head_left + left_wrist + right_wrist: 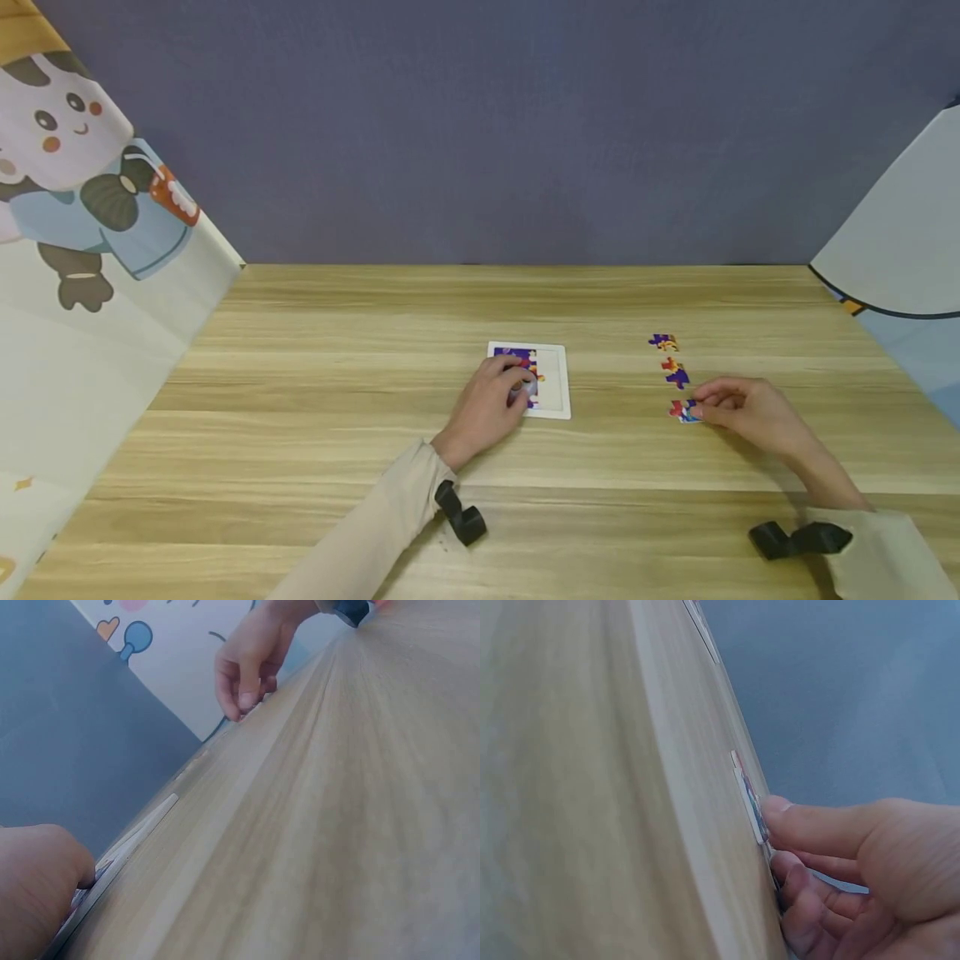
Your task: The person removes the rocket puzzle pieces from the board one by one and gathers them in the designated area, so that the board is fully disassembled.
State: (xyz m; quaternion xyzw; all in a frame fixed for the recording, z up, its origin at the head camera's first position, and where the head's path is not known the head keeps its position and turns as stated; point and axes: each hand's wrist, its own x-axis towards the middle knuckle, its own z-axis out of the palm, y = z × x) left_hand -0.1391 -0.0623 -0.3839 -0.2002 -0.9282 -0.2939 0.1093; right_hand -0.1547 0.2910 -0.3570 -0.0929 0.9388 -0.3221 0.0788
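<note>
A small jigsaw puzzle in a white frame tray lies on the table, its left part filled with purple, picture-printed pieces and its right strip bare. My left hand rests over the filled part, fingers bent and touching it; part of the picture is hidden underneath. To the right, my right hand pinches the right end of a red and blue puzzle piece at table level. In the right wrist view the thumb lies against that piece, with the other fingers curled beyond its edge.
Two more loose pieces lie beyond the right hand: a purple and yellow one and a purple, red and orange one. A wood-grain table spreads beneath everything. A dark blue-grey panel stands along its back edge, with cartoon-printed sides.
</note>
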